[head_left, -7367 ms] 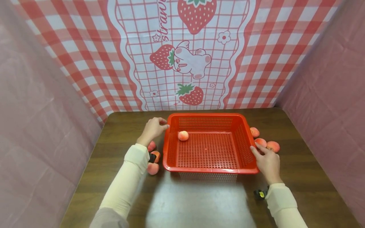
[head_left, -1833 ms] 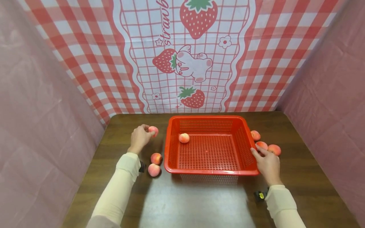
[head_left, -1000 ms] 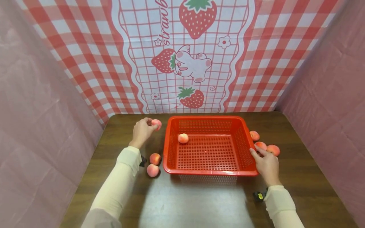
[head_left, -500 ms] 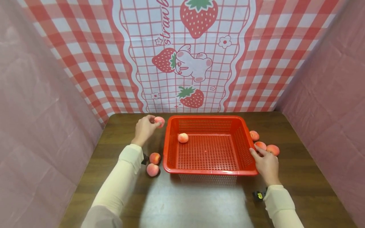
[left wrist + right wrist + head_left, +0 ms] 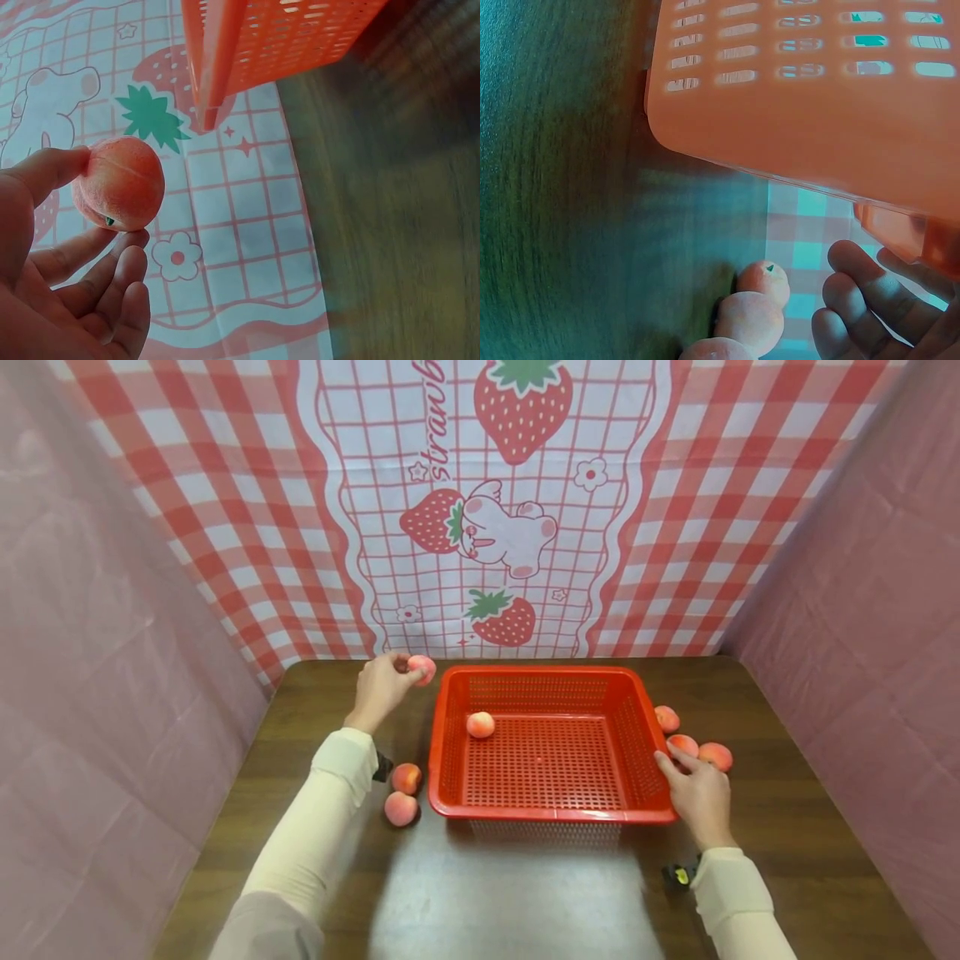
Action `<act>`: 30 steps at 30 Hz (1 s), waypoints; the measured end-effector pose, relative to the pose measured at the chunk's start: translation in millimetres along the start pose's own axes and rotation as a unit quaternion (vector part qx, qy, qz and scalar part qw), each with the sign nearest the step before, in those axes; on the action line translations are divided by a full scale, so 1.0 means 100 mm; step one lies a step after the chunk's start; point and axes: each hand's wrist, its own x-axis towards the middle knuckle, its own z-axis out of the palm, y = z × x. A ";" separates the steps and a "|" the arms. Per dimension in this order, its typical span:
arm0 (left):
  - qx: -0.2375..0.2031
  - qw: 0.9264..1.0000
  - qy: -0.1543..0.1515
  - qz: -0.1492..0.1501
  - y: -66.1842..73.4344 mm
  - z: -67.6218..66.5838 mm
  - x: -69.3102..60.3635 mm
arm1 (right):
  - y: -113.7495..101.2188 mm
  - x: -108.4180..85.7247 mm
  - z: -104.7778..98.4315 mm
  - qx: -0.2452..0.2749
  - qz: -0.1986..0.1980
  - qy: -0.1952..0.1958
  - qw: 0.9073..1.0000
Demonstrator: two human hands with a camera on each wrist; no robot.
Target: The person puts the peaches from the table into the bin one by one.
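Observation:
Between thumb and fingertips, my left hand (image 5: 381,692) pinches a pink-orange peach (image 5: 422,670), held up beyond the back left corner of a red perforated plastic basket (image 5: 553,816). The left wrist view shows that peach (image 5: 124,184) with a small green stem spot facing the fingers. One peach (image 5: 481,725) lies inside the basket, toward its left. My right hand (image 5: 701,793) holds the basket's right rim, thumb over the edge and fingers outside. In the right wrist view, its lower fingers (image 5: 855,300) are loosely bent below the rim.
Two peaches (image 5: 403,793) lie on the wooden table (image 5: 795,843) left of the basket. Another three peaches (image 5: 715,757) lie beside its right side, close to my right hand. A red-and-white strawberry cloth (image 5: 502,535) hangs behind, with pink cloth (image 5: 847,568) on both sides.
My left hand has left the basket's left rim, picked a peach from the left group and carried it up and toward the back. My right hand has stayed at the right rim.

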 end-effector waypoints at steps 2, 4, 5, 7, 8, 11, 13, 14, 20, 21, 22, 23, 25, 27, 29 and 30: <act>-0.007 1.000 -0.002 0.001 0.03 0.01 0.01 | 0.00 0.00 -0.01 -0.003 0.001 0.001 1.000; -0.011 1.000 -0.004 0.002 0.05 0.02 0.02 | 0.01 0.00 -0.01 -0.005 0.002 0.001 1.000; -0.014 1.000 -0.004 0.002 0.06 0.03 0.02 | 0.01 0.00 -0.01 -0.006 0.002 0.001 1.000; -0.019 1.000 -0.005 0.005 0.09 0.04 0.04 | 0.00 0.00 -0.01 -0.006 0.004 0.000 1.000; -0.021 1.000 -0.005 0.007 0.10 0.04 0.04 | 0.00 0.00 -0.01 -0.004 0.006 -0.003 1.000; -0.028 1.000 -0.008 0.010 0.12 0.04 0.06 | 0.00 0.00 -0.01 -0.005 0.005 0.000 1.000; -0.034 0.999 -0.011 0.010 0.14 0.04 0.06 | 0.00 0.00 -0.01 -0.004 0.005 0.000 1.000; -0.037 0.999 -0.014 0.009 0.15 0.03 0.06 | 0.00 0.00 -0.01 -0.004 0.006 0.000 1.000; -0.039 0.999 -0.023 0.010 0.25 0.04 0.07 | 0.00 0.01 -0.01 -0.006 0.004 -0.004 1.000; -0.037 0.999 -0.023 0.011 0.27 0.05 0.08 | 0.00 0.01 0.00 -0.005 0.002 -0.004 1.000; -0.035 0.999 -0.024 0.013 0.28 0.05 0.08 | 0.00 0.01 0.00 -0.006 0.001 -0.006 1.000; -0.035 0.999 -0.023 0.013 0.29 0.06 0.08 | 0.00 0.01 0.00 -0.005 0.003 -0.009 1.000; -0.034 0.999 -0.022 0.019 0.31 0.07 0.09 | 0.00 0.01 0.00 -0.002 0.005 -0.010 1.000; -0.030 0.999 -0.022 0.026 0.32 0.09 0.09 | 0.00 0.01 0.00 -0.001 0.007 -0.009 1.000; -0.028 0.999 -0.021 0.031 0.34 0.11 0.10 | 0.00 0.00 0.00 0.000 0.008 -0.008 1.000; -0.028 0.999 -0.021 0.032 0.35 0.12 0.10 | 0.00 0.00 0.00 -0.001 0.006 -0.006 1.000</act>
